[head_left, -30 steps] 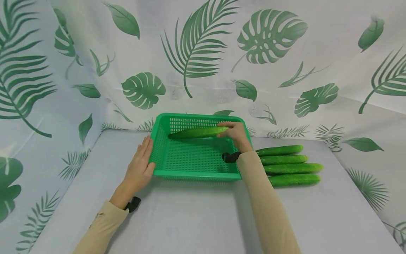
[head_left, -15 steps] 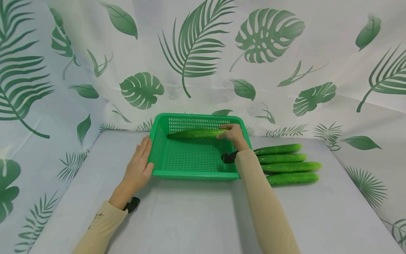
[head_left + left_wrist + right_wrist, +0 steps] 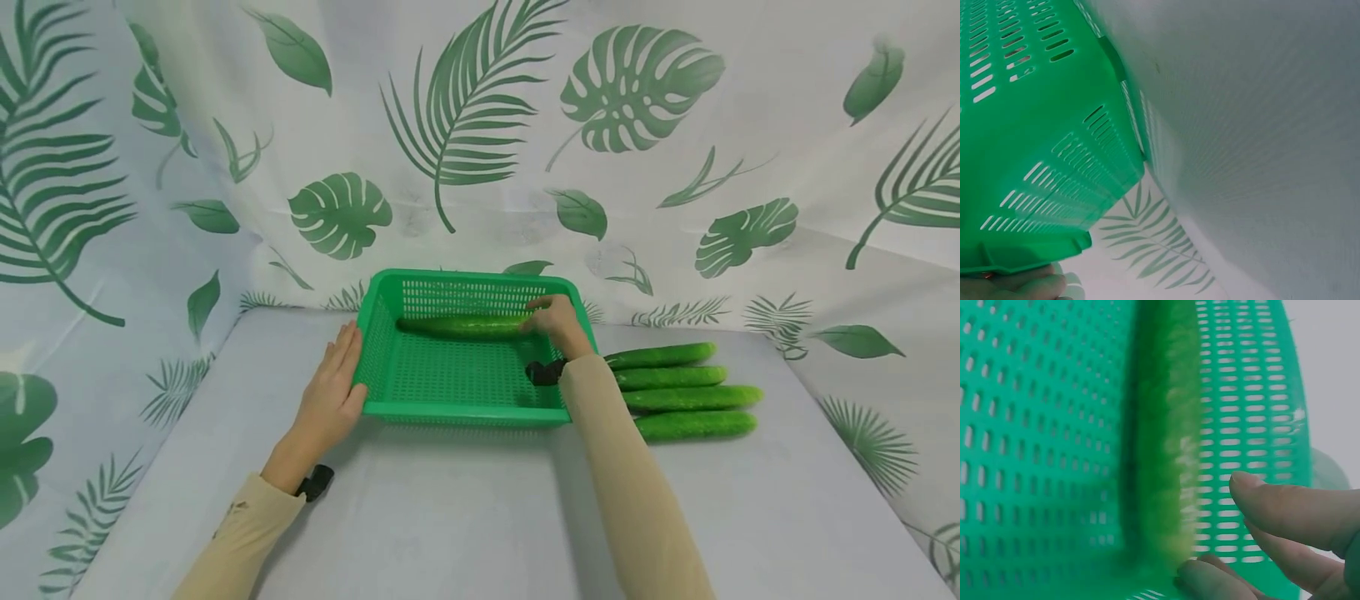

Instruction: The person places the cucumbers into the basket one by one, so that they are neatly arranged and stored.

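Observation:
A green cucumber (image 3: 461,327) lies lengthwise along the back of a green plastic basket (image 3: 468,411). At the cucumber's right end my right hand (image 3: 557,323) reaches into the basket with its fingers spread. In the right wrist view the upper fingertips (image 3: 1246,481) are apart from the blurred cucumber (image 3: 1166,437), and a lower fingertip (image 3: 1200,575) is right at its end. My left hand (image 3: 330,396) lies with straight fingers along the basket's left side. The left wrist view shows the basket's slotted outer wall (image 3: 1054,137), with only part of that hand at the bottom corner.
Several cucumbers (image 3: 693,397) lie side by side on the white table (image 3: 465,508) to the right of the basket, their left ends partly hidden by my right forearm. A leaf-patterned cloth wall (image 3: 480,208) rises close behind the basket.
The cucumber in the basket has dropped from my right hand's fingers and sits lower, slightly toward the front. The right hand's fingers have spread. The left hand and basket stay put.

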`<action>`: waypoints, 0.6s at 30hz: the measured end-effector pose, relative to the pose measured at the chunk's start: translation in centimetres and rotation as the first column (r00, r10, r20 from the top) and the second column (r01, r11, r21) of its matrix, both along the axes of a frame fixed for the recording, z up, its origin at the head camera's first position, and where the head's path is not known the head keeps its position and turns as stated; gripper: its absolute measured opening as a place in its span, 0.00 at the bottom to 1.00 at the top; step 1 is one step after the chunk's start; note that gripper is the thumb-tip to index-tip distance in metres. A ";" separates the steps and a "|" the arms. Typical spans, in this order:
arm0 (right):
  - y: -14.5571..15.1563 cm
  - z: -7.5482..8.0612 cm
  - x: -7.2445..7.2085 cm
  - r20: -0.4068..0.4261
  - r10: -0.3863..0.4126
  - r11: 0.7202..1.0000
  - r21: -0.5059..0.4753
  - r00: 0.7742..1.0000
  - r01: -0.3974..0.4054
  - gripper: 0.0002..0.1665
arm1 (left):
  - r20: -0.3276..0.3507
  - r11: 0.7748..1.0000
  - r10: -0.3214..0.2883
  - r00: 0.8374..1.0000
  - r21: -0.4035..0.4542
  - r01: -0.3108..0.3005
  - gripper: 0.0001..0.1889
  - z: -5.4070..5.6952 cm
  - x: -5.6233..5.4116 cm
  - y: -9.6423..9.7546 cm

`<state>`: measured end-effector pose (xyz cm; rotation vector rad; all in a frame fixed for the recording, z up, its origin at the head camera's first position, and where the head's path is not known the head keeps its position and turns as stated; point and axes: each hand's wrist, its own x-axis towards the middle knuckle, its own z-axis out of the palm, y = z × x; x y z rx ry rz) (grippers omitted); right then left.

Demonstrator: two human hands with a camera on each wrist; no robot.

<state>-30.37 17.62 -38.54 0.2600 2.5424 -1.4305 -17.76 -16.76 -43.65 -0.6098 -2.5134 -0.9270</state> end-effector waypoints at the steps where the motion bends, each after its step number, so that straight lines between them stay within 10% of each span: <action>1: 0.1 0.3 0.2 -0.013 0.006 1.000 -0.006 1.000 -0.006 0.31 | 0.002 1.000 -0.001 1.000 0.000 0.001 0.37 -0.1 0.0 0.0; 18: 3.7 6.6 4.6 -0.212 0.172 0.976 -0.099 0.962 -0.196 0.33 | 0.026 1.000 0.005 1.000 0.017 -0.005 0.38 0.0 0.2 0.1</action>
